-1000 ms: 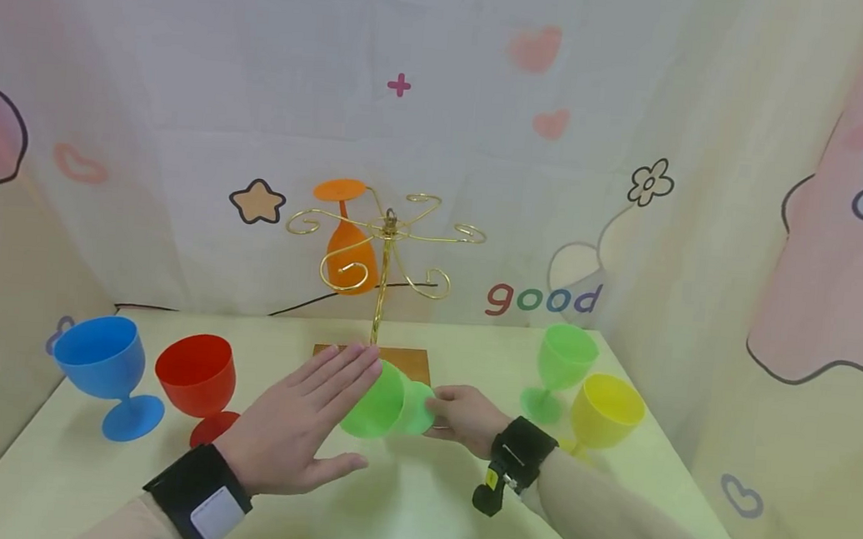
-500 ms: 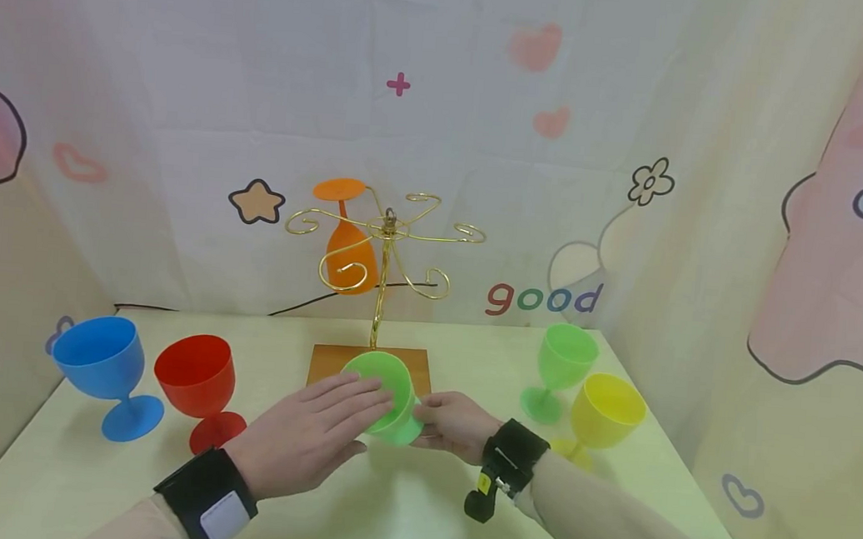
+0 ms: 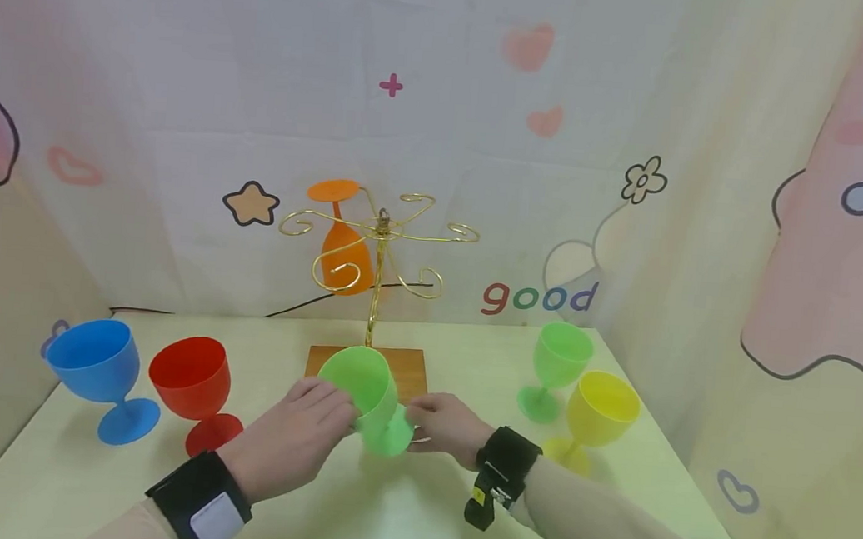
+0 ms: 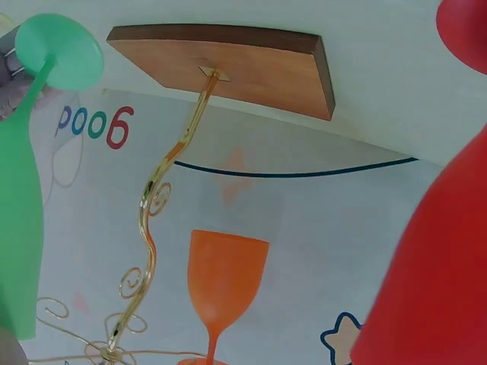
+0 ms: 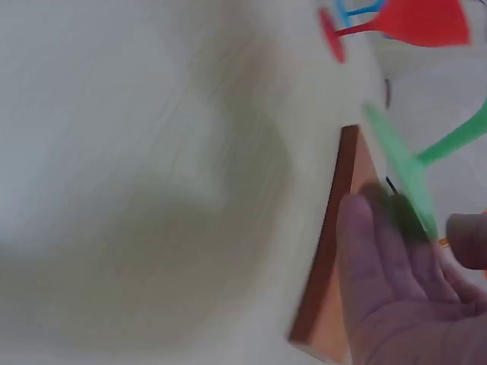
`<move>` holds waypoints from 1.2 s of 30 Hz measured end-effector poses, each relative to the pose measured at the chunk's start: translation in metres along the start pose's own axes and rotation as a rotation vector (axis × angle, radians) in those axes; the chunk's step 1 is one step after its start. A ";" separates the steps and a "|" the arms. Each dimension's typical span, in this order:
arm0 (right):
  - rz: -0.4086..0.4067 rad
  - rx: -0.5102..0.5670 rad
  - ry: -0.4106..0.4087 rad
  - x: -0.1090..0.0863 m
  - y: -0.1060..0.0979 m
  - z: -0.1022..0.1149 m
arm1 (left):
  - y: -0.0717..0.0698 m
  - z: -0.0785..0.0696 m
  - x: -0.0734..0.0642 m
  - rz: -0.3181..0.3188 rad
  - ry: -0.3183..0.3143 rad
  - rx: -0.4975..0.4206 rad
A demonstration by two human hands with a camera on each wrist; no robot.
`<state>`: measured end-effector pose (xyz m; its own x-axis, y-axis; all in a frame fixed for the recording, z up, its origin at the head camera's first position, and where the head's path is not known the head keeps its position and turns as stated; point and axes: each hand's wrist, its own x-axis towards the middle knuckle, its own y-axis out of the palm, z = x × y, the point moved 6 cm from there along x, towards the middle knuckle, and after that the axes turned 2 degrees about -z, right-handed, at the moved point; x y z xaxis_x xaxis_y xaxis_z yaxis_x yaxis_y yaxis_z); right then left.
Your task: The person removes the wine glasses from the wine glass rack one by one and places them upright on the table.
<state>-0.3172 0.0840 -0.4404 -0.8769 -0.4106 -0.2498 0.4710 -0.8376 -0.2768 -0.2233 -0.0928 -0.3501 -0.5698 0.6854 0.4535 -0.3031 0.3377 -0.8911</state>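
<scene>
A light green goblet (image 3: 363, 386) is held in the air, tilted, in front of the rack's wooden base. My left hand (image 3: 300, 431) grips its bowl near the rim, fingers curled over the side. At the goblet's foot (image 5: 407, 167), my right hand (image 3: 450, 429) pinches the edge, its fingers behind the disc and the thumb on the other side. The left wrist view shows the goblet (image 4: 23, 205) upside down at the left edge. A gold wire rack (image 3: 378, 287) stands behind, with an orange goblet (image 3: 346, 255) hanging upside down from one of its curled arms.
A blue goblet (image 3: 98, 363) and a red goblet (image 3: 194, 378) stand upright on the left of the table (image 3: 354, 515). To the right are another green goblet (image 3: 562, 358) and a yellow goblet (image 3: 602, 411). A printed curtain (image 3: 326, 62) closes off the back.
The green goblet has turned so its bowl opens toward the upper left, and shifted slightly left. My left hand's straight fingers have curled onto the bowl. My right hand stays at the foot.
</scene>
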 end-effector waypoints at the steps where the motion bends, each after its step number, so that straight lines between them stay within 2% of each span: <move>1: -0.025 -0.106 -0.056 0.000 -0.001 0.004 | -0.001 0.002 -0.002 0.013 -0.020 -0.003; 4: -0.139 -0.504 -0.222 -0.004 -0.007 0.018 | -0.005 0.009 -0.012 0.060 -0.080 -0.003; 6: -0.218 -0.738 -0.292 -0.008 -0.011 0.024 | -0.008 0.016 -0.022 0.097 -0.137 0.001; 8: -0.258 -0.868 -0.319 -0.010 -0.015 0.026 | -0.011 0.023 -0.035 0.133 -0.199 0.005; 10: -0.276 -0.941 -0.325 -0.011 -0.019 0.024 | -0.013 0.031 -0.049 0.164 -0.263 0.010; 13: -0.292 -1.001 -0.308 -0.011 -0.026 0.019 | -0.018 0.042 -0.070 0.200 -0.341 0.016; 16: -0.300 -1.036 -0.296 -0.009 -0.033 0.014 | -0.027 0.049 -0.090 0.166 -0.342 0.032; 17: -0.302 -1.046 -0.295 -0.008 -0.035 0.013 | -0.031 0.051 -0.097 0.130 -0.320 0.040; 20: -0.311 -1.069 -0.293 -0.007 -0.042 0.011 | -0.048 0.057 -0.118 -0.039 -0.207 0.070; 22: -0.324 -1.080 -0.287 -0.005 -0.047 0.010 | -0.059 0.063 -0.134 -0.131 -0.165 0.091; 24: -0.336 -1.097 -0.276 -0.004 -0.051 0.008 | -0.069 0.071 -0.150 -0.189 -0.158 0.104; 26: -0.345 -1.104 -0.267 -0.003 -0.054 0.006 | -0.076 0.079 -0.165 -0.205 -0.190 0.118; 28: -0.352 -1.111 -0.268 -0.003 -0.057 0.004 | -0.079 0.087 -0.178 -0.206 -0.224 0.130; 30: -0.354 -1.111 -0.278 -0.003 -0.057 0.003 | -0.078 0.095 -0.189 -0.162 -0.287 0.155; 35: -0.358 -1.112 -0.291 -0.004 -0.056 0.004 | -0.063 0.115 -0.211 0.051 -0.476 0.211; 36: -0.356 -1.115 -0.288 -0.004 -0.056 0.004 | -0.061 0.118 -0.214 0.074 -0.495 0.218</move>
<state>-0.3405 0.1309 -0.4204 -0.8968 -0.4040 0.1803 -0.1025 -0.2067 -0.9730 -0.1729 -0.3361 -0.3912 -0.8713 0.2987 0.3894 -0.3696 0.1227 -0.9211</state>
